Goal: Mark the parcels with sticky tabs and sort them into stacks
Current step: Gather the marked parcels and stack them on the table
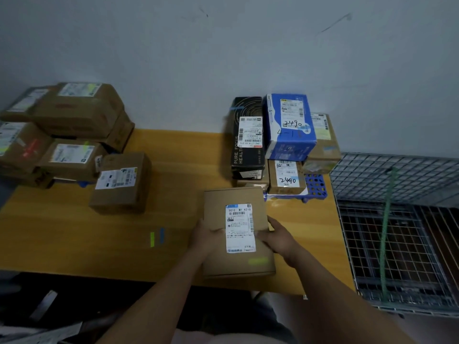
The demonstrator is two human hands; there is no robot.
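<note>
Both my hands, left [207,235] and right [278,238], grip tabbed parcel [238,232] | step: sorting | next: carry to a stack beyond it.

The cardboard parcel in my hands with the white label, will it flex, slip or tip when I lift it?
The cardboard parcel looks boxy with straight edges, so probably stiff. Plain cardboard likely grips fine between the left hand and right hand. It lies flat and broad on the table, so tipping seems unlikely.

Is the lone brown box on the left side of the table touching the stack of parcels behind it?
Cannot tell. In the head view, the lone brown box overlaps the stack of parcels, hiding any gap or contact.
</note>
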